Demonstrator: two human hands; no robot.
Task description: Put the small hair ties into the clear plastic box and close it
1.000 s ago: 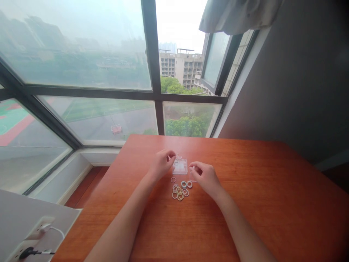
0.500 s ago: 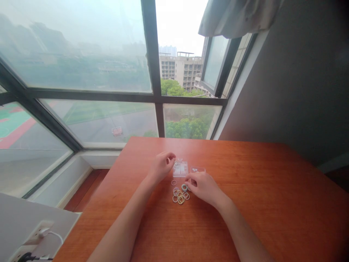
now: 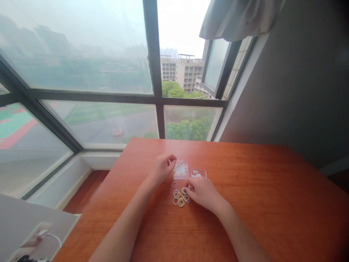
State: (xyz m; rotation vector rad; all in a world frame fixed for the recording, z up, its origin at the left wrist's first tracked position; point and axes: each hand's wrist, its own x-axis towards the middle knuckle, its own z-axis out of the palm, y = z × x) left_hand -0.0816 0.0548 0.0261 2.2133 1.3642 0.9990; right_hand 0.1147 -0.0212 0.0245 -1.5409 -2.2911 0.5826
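Item, my left hand [image 3: 163, 168]: fingers curled, thumb close to forefinger, tips at the near-left edge of a clear, square plastic box [image 3: 181, 175]; whether it grips the box or a ring inside, I cannot tell. Item, my right hand [image 3: 204, 190]: half closed, thumb and fingertips drawn near each other at a blue-green round band [image 3: 183, 191]; any hold on it is too small to make out. Item, a loose cluster of thin pale-yellow, pink and whitish rings [image 3: 180, 198], on the table just below and left of my right fingertips. Item, one pale pink ring [image 3: 174, 187], apart from these, between my two hands. Item, a flat, clear plastic lid [image 3: 203, 174], just beyond my right knuckles. Handling, in my judgement: a light pinch on one rim, lifted straight up, should leave the neighbouring rings undisturbed, with my left hand best kept quiet beside the box. Changes against the frame a second ago: my right hand is nearer me, off the lid's place; the white ring then beside the blue-green band is out of sight; my left hand and the cluster keep their places.
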